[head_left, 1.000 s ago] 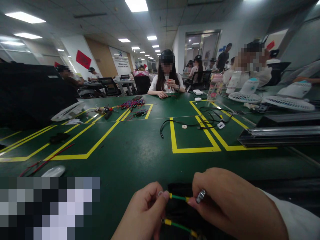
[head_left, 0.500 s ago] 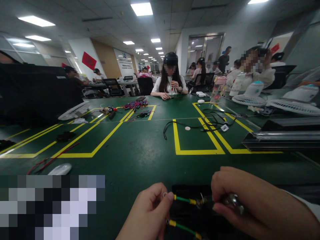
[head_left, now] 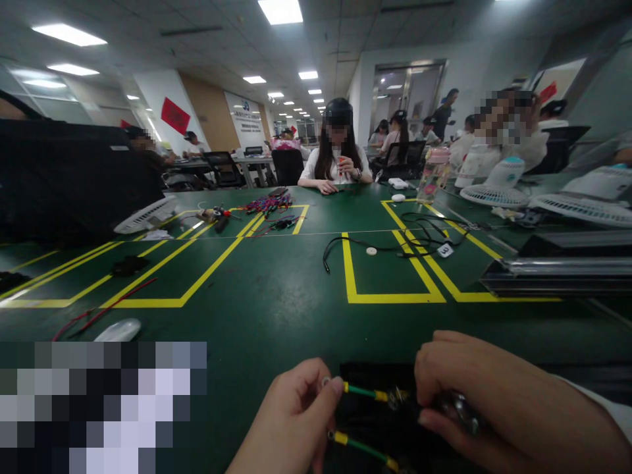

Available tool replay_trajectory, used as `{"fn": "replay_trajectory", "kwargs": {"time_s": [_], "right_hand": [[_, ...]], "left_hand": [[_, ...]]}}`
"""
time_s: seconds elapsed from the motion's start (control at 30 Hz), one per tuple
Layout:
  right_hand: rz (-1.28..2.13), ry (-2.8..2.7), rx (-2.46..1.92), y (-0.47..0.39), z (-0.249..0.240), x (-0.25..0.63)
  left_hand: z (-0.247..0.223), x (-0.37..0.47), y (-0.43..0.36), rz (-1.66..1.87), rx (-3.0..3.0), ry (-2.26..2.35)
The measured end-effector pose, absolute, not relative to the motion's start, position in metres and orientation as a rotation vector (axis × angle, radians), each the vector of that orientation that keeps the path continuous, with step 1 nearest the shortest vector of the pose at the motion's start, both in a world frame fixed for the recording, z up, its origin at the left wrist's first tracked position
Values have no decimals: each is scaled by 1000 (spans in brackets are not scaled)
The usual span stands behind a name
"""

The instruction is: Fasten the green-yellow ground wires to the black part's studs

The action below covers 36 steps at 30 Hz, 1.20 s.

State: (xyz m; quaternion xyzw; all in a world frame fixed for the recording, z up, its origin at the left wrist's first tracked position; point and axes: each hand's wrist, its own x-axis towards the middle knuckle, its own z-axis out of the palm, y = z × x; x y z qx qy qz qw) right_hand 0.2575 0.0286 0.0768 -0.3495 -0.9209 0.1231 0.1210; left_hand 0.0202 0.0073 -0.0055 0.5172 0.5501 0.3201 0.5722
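Our right hand (head_left: 474, 388) has moved farther right, so now we see the far end of the green wire (head_left: 363, 391) between our hands. Our left hand (head_left: 299, 408) pinches its ring end. Our right hand curls around a shiny metal thing (head_left: 464, 413).
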Motion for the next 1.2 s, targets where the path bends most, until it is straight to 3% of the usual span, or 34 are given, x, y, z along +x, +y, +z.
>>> {"fn": "replay_trajectory", "kwargs": {"time_s": [0.73,1.2], "right_hand": [[478,-2577,-1134,31,81,265],[353,-2551,-1234,32,78,246]], "left_hand": [[-6,21,7,748,1206,1312],[-2,22,8,735,1250,1306]]}}
